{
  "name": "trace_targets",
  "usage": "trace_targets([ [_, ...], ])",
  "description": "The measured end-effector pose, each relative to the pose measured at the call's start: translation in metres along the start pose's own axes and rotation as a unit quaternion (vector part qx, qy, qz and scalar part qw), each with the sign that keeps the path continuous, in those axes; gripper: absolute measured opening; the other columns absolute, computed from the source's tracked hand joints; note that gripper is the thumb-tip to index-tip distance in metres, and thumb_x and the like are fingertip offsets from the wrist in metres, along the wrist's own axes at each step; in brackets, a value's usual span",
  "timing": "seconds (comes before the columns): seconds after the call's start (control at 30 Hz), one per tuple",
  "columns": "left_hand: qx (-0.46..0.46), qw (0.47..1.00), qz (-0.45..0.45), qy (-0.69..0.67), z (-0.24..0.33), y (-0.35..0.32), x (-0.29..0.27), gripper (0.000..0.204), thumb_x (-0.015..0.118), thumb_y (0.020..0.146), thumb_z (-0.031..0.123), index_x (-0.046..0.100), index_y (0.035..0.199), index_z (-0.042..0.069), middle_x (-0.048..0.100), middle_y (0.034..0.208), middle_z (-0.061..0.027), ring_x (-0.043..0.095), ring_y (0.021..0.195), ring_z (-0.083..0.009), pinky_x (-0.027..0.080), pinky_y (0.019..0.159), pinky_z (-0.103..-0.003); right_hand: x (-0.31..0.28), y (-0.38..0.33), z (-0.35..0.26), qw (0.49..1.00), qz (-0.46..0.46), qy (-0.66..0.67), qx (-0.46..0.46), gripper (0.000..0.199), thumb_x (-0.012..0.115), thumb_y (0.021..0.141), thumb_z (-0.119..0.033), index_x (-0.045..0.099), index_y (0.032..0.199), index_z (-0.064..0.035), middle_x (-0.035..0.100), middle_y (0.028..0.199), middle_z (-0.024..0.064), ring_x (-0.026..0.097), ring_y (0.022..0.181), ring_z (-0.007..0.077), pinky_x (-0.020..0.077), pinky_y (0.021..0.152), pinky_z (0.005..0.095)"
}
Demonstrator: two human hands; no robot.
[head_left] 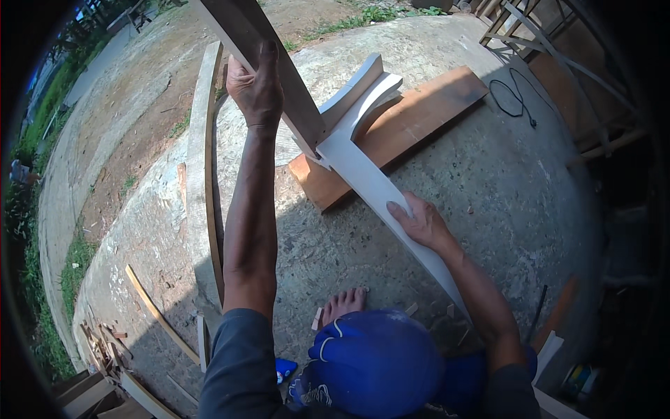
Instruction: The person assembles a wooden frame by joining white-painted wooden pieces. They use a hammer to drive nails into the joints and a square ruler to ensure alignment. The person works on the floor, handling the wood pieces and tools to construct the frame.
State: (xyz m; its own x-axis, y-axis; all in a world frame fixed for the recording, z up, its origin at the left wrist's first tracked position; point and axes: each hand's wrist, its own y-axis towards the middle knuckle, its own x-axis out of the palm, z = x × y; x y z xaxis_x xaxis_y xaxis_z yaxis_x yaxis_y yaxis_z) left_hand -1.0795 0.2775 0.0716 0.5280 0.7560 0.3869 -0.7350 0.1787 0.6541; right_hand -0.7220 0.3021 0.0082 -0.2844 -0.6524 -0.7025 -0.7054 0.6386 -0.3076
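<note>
My left hand (257, 87) is closed around a long brown wooden board (296, 94), which slants up past the top of the picture. The board's lower end meets a pale wooden plank (359, 166) at an angle; whether the two are joined there, I cannot tell. My right hand (422, 222) grips this plank farther down, thumb on top and fingers round its far edge. Beyond the meeting point, pale curved wooden pieces (366, 87) flare outward. Beneath them a thick reddish-brown wooden block (426, 108) lies on the concrete.
A long narrow timber (209, 160) lies left of my left arm. Thin strips (159, 314) and a pile of offcuts (105, 353) are at the lower left. A black cable (513, 101) curls at the upper right, near a wooden frame (569, 59). My bare foot (342, 305) rests near small scraps.
</note>
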Motion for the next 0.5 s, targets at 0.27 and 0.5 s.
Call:
trace_targets([
  [0.27, -0.007, 0.999, -0.037, 0.029, -0.003, -0.018, 0.013, 0.014, 0.073, 0.095, 0.016, 0.069, 0.101, 0.004, 0.070, 0.091, 0.0008, 0.061, 0.081, -0.0050, 0.048, 0.072, -0.023, 0.013, 0.010, 0.011, 1.000, -0.011, 0.006, 0.008, 0.057, 0.054, 0.099, -0.055, 0.062, 0.120, -0.0028, 0.069, 0.107, 0.0258, 0.067, 0.104, 0.0454, 0.0519, 0.090, 0.0492],
  [0.5, -0.049, 0.997, -0.058, 0.019, -0.005, -0.024, 0.019, 0.018, 0.075, 0.093, 0.017, 0.069, 0.101, 0.003, 0.072, 0.092, -0.0017, 0.065, 0.083, -0.0071, 0.051, 0.074, -0.025, 0.019, 0.014, 0.018, 1.000, -0.010, 0.016, 0.000, 0.056, 0.054, 0.099, -0.055, 0.062, 0.120, -0.0034, 0.069, 0.107, 0.0258, 0.066, 0.105, 0.0452, 0.0517, 0.090, 0.0497],
])
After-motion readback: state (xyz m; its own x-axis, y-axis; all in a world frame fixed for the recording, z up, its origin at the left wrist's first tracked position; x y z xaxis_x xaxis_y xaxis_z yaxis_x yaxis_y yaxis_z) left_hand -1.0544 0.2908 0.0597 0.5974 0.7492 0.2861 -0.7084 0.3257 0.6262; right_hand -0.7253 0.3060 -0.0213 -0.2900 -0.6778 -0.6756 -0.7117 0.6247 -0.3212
